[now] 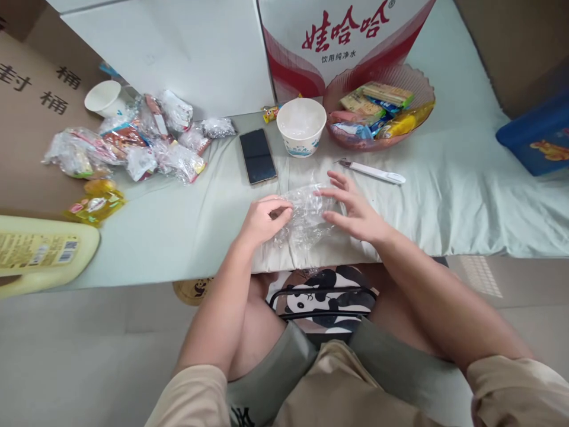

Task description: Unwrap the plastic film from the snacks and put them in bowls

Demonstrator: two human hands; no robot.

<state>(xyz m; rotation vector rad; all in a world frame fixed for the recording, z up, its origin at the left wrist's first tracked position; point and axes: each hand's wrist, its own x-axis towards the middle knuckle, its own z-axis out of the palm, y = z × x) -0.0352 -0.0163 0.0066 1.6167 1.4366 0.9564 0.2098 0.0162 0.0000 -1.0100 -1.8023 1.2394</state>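
Observation:
A sheet of clear bubble wrap [306, 207] lies crumpled near the front edge of the cloth-covered surface. At its left side, my left hand [265, 220] pinches the wrap between thumb and fingers. My right hand [353, 210] hovers over the right side with fingers spread; whether its fingertips touch the film I cannot tell. Just behind the hands stands a white paper cup [301, 127] with something whitish and translucent inside. A white utility knife [373, 172] lies right of the cup, and a dark smartphone [258, 156] lies to its left.
A pink glass bowl [334, 98] of packaged snacks stands at the back right. Several bubble-wrapped snack packets [128, 142] are piled at the left, beside another paper cup [104, 99]. A yellow jug [48, 252], a blue container [537, 139] and white cartons [178, 53] border the surface.

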